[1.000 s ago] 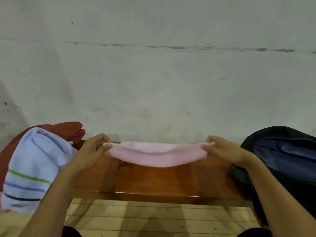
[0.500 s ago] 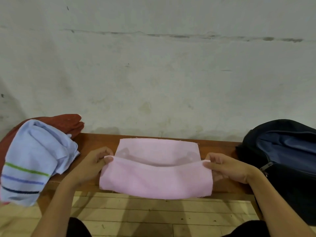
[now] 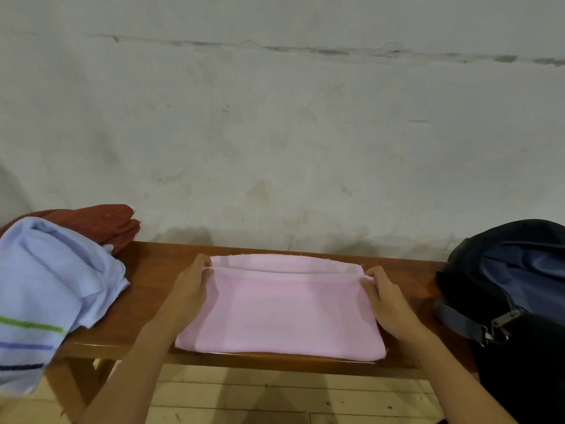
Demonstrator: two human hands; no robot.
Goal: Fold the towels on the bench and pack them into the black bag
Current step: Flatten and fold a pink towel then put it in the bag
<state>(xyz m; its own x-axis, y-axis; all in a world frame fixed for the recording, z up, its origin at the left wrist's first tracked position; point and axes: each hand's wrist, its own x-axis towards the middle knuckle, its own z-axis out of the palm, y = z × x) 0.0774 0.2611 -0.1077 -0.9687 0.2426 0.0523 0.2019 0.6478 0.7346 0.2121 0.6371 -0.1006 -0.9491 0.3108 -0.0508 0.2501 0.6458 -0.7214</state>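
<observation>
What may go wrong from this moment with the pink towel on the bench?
1. The pink towel reaches the front edge of the bench; a pull could slide it off onto the floor.
2. The left hand and right hand pinch only the far corners, so the layers may end up uneven.
3. The light blue towel overhangs the bench and might slip off.

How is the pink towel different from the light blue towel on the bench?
The pink towel lies flat and folded in the middle of the bench; the light blue towel sits bunched at the left end. The pink towel is plain; the light blue towel has coloured stripes. Both hands pinch the pink towel only.
</observation>
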